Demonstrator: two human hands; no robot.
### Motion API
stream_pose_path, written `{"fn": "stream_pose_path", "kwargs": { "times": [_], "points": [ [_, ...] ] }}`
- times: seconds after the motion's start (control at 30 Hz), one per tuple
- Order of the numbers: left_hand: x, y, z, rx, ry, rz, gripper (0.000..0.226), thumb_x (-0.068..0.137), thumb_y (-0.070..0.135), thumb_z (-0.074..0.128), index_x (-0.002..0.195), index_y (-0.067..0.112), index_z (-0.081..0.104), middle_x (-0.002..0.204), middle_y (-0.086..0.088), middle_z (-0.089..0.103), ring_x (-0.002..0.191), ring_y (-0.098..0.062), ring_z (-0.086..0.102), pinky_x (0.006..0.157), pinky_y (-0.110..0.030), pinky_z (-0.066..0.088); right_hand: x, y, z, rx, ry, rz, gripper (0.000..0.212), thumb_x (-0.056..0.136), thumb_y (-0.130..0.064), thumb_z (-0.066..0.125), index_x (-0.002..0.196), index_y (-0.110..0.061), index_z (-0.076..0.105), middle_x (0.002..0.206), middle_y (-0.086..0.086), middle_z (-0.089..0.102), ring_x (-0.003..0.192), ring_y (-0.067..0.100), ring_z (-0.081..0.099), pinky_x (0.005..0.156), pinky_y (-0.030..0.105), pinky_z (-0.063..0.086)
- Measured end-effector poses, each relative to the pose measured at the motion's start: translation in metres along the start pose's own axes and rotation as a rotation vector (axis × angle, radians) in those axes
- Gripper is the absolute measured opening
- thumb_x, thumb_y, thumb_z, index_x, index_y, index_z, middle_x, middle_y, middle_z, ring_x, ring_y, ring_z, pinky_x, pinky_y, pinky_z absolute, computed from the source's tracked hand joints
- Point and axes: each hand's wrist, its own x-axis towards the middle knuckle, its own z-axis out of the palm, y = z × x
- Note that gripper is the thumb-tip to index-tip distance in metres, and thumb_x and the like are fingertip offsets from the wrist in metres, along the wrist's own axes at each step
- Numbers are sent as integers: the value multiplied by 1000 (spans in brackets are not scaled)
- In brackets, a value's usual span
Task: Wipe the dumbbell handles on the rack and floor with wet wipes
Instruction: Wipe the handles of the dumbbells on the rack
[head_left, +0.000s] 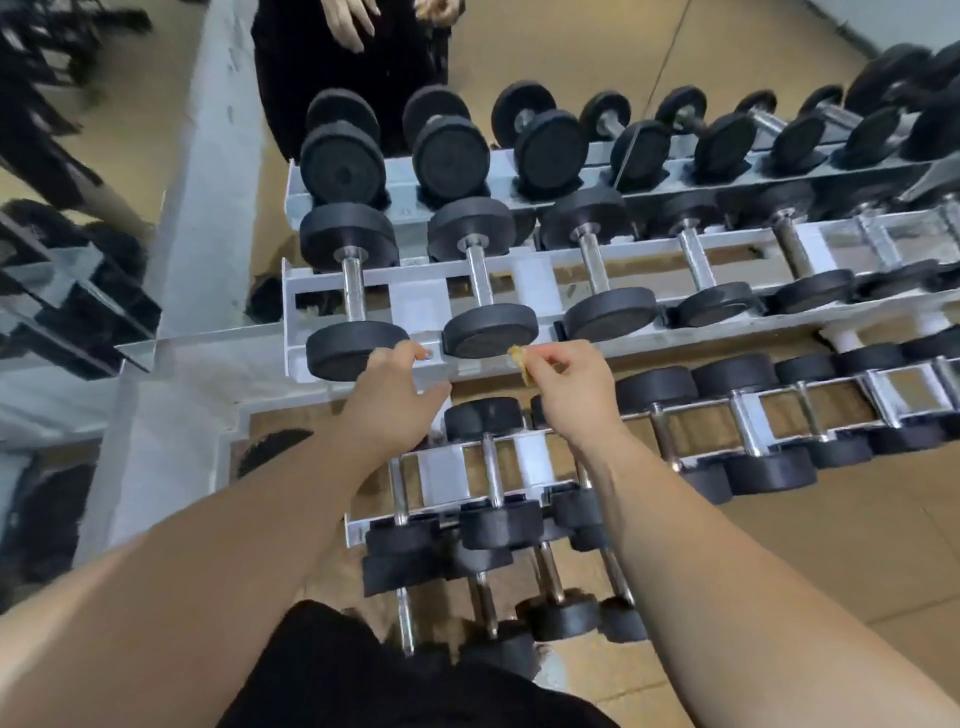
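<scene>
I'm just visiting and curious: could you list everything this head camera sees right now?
Rack: one, white metal, tiers against a mirror.
Dumbbells on rack: many, black ends with chrome handles, in rows.
Dumbbells on floor: several, black and chrome, below the lowest tier.
Mirror: one, behind the rack, reflecting the person.
Floor: tan.
Wipe: one small yellowish piece, pinched in the right hand.
Left hand: near the rack's front rail.
Right hand: holding the wipe.

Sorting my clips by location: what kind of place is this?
Most likely a gym's free-weight area: a tiered rack full of black dumbbells, more dumbbells on the floor, and a wall mirror behind.
</scene>
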Motion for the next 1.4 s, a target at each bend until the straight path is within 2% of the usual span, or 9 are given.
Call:
{"fn": "stream_pose_path", "kwargs": {
  "times": [0.23, 0.43, 0.57, 0.67, 0.77, 0.97, 1.13, 1.3, 1.4],
  "points": [
    [57, -4, 10, 78, -110, 93, 55, 95, 42, 63, 144, 23, 47, 142, -3, 48, 123, -24, 53, 105, -37, 44, 41, 26, 18, 26, 26, 174, 12, 95, -29, 67, 97, -21, 76, 89, -10, 73, 80, -1, 63, 66, 7, 42],
    [129, -5, 13, 133, -190, 249, 52, 90, 48, 68, 137, 28, 60, 125, -3, 60, 116, -25, 58, 100, -39, 47, 77, 25, 55, 10, 146, 223, 5, 93, -25, 70, 89, -28, 70, 84, -1, 72, 77, 9, 64, 69, 18, 49],
    [161, -4, 33, -199, -169, 108, 30, 86, 44, 77, 112, 32, 73, 116, 11, 67, 106, -22, 65, 100, -37, 50, 128, 23, 69, -174, 211, 69, 8, 91, -24, 70, 90, -23, 78, 85, -8, 73, 82, 6, 67, 79, 25, 53],
    [174, -14, 50, -540, -148, -75, 14, 80, 33, 85, 86, 39, 73, 99, 21, 67, 89, -24, 70, 91, -48, 57, 167, 25, 73, -264, 109, -4, 7, 90, -22, 72, 93, -24, 79, 88, -5, 67, 78, -5, 60, 77, 13, 45],
    [180, -23, 58, -618, -151, -93, 16, 79, 33, 85, 81, 40, 71, 93, 12, 68, 78, -16, 63, 81, -39, 57, 204, 25, 78, -328, -69, -48, 9, 89, -19, 73, 96, -20, 78, 84, -4, 56, 75, -3, 55, 73, 6, 38],
    [188, -32, 70, -682, -191, -45, 13, 83, 24, 83, 86, 25, 71, 102, 5, 67, 91, -14, 66, 80, -27, 48, 262, 24, 95, -491, -218, -164, 11, 88, -21, 74, 97, -21, 81, 77, -20, 61, 75, 1, 58, 75, 16, 44],
    [189, -34, 71, -699, -201, -22, 14, 81, 29, 83, 84, 33, 70, 104, 8, 66, 78, -5, 59, 78, -25, 46, 268, 28, 94, -499, -311, -160, 10, 87, -22, 77, 96, -20, 81, 81, -15, 69, 78, 7, 67, 81, 30, 56],
    [186, -30, 65, -676, -184, -4, 18, 81, 28, 83, 84, 37, 68, 105, 11, 65, 73, 5, 54, 75, -17, 39, 248, 39, 82, -524, -630, -262, 8, 84, -16, 80, 80, -23, 80, 75, -13, 71, 76, 12, 69, 77, 37, 56],
    [184, -29, 62, -662, -192, 3, 18, 82, 27, 82, 85, 35, 67, 105, 10, 64, 68, 8, 53, 72, -16, 38, 263, 36, 91, -613, -570, -410, 8, 84, -16, 75, 80, -21, 80, 79, -9, 74, 76, 14, 68, 72, 38, 56]
  ]
}}
